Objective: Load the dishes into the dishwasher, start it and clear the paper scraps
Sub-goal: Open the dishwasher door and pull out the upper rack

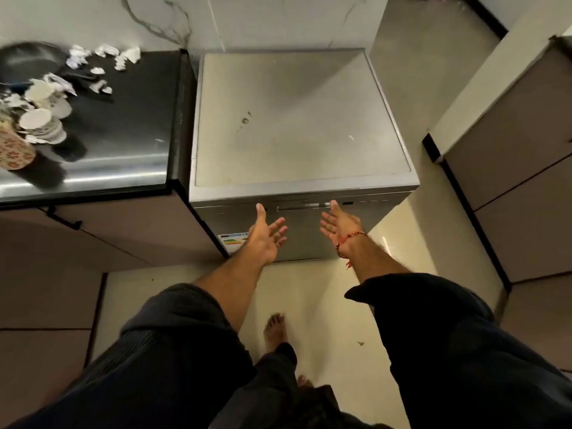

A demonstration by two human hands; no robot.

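Observation:
A grey freestanding dishwasher [297, 119] stands below me with its door closed and its handle slot [303, 207] at the top front. My left hand [267, 235] and my right hand [337, 226] are both held out, palms up and fingers apart, just in front of the door and holding nothing. On the steel counter [123, 134] to the left lie white cups and saucers [43, 119], a dark pan [28, 61] and several white paper scraps [102, 57].
A patterned container [14, 150] stands at the counter's left edge. Brown cabinets [510, 181] line the right side. A cabinet handle [63, 219] juts out under the counter. My bare feet [275, 331] stand on the cream floor in front of the dishwasher.

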